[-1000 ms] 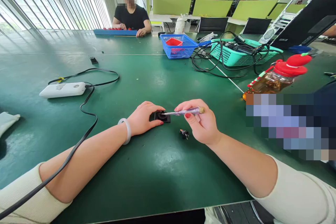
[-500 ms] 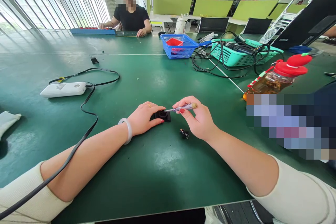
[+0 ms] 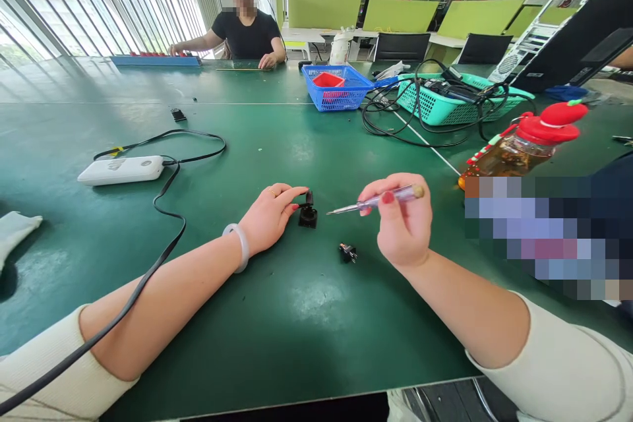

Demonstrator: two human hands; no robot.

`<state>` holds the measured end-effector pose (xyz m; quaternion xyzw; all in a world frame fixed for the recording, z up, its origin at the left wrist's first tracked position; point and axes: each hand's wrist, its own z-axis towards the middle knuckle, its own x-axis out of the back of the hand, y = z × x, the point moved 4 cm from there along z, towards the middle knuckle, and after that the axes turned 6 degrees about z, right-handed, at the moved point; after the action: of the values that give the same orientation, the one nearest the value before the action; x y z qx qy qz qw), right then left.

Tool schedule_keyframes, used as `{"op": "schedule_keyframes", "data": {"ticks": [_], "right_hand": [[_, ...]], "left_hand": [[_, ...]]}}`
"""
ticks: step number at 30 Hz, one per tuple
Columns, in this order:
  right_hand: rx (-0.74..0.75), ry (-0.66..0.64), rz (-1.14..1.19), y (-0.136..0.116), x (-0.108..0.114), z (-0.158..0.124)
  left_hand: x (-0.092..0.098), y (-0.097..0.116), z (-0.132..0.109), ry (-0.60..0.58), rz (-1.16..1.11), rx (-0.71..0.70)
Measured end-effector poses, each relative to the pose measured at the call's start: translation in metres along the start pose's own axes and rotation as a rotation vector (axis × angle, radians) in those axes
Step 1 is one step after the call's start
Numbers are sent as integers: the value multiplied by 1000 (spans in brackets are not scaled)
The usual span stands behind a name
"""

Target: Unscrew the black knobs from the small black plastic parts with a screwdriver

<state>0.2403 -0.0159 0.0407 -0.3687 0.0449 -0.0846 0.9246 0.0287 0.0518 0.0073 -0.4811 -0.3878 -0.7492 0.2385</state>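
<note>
Comparing with half a second before, the right hand (image 3: 403, 224) has drawn back to the right. The screwdriver (image 3: 376, 200) tip, which then sat in the part (image 3: 307, 214), now points at it from a short way off without touching it.

1. Right grip: thumb and fingers are pressed around the screwdriver handle. The shaft lies nearly level, with its tip toward the left.
2. Left grip: the left hand (image 3: 270, 214) pinches the part between thumb and forefinger at its upper edge. The part, which lay flat before, is now tipped up. Its lower end rests on the surface (image 3: 297, 316), just left of centre between the two hands.
3. A second small black piece (image 3: 347, 252) lies loose on the surface below the screwdriver tip, apart from both hands (position unchanged).

Farther off, a white power bank (image 3: 121, 169) and its cable (image 3: 163, 201) lie to the left. A blue basket (image 3: 336, 95), a teal basket (image 3: 440, 112) and a red-capped bottle (image 3: 529, 142) stand to the right. At the far end a co-worker (image 3: 247, 23) has slid a blue tray (image 3: 155, 60) leftward.
</note>
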Motion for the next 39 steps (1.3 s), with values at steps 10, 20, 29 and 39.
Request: {"op": "schedule_keyframes", "data": {"ticks": [10,20,29,39], "right_hand": [[-366,-136,167,31,5,8],[-382,-98,258,33,0,6],[-401,0,240,44,6,5],[-457,119,328,64,9,6]], "left_hand": [[-5,-9,-1,-34,215,80],[-7,11,-5,-176,33,-186],[-7,20,-10,-240,56,-282],[-12,34,-19,-244,97,-321]]}}
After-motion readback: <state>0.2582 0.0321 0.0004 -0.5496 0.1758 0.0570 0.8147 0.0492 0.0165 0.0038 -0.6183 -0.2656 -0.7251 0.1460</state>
